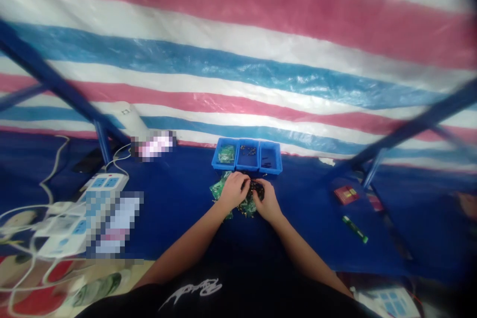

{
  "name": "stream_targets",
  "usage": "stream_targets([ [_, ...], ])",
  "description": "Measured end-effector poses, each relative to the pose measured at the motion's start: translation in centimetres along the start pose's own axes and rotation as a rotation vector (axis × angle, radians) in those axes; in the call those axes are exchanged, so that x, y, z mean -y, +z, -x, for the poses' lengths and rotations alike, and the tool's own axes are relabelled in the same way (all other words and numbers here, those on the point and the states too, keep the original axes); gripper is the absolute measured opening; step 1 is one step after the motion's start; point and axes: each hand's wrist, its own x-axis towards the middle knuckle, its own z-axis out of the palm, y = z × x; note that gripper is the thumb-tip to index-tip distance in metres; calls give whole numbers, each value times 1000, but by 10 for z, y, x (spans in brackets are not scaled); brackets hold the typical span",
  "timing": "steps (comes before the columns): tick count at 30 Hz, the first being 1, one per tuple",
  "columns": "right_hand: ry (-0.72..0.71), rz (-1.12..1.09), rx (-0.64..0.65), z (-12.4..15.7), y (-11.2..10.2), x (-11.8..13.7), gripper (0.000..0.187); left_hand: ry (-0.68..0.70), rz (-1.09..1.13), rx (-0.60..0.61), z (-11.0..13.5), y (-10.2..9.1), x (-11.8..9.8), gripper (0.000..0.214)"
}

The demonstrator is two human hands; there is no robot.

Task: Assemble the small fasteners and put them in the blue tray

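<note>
Work in progress on the blue tabletop [309, 203], seen from above your own arms. Your left hand [233, 192] lies over the near pile, fingers curled inward, with green pieces [216, 188] showing beside and beneath it. Your right hand [269, 202] bends its fingers at the edge of a dark cluster [257, 189], which sits between your 2 hands. Your fingertips are close together there, but whether either hand is clamped on a single piece cannot be told (the parts are small and blurred).

Just beyond the pile stand 3 blue trays in a row. The left tray [223, 167] holds green items [226, 154]; the middle tray [249, 163] holds a scatter of small parts [248, 150]; the right tray [274, 151] holds a few dark pieces [267, 162].

Judged from this arrangement, you are partway along: each of the 3 trays contains something, the left looking the fullest, while the mixed green and dark pieces under your hands remain outside them. How many are left cannot be counted.

Well apart, to your right, lie a dark red box [346, 195] and a green stick-shaped object [355, 229].
</note>
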Motion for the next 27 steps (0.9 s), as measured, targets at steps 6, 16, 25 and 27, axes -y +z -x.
stream_targets([
  [6, -65, 75, -5, -1, 0, 2, 36, 36, 34, -31, 3, 1, 2, 14],
  [16, 151, -55, -32, -32, -4, 17, 21, 0, 167, -110, 5, -2, 4, 13],
  [25, 170, -156, -128, -29, 13, 9, 21, -32, 67, -38, 2, 0, 3, 17],
  [27, 157, -153, -126, -29, 13, 8, 21, -28, 41, -26, 2, 1, 3, 16],
])
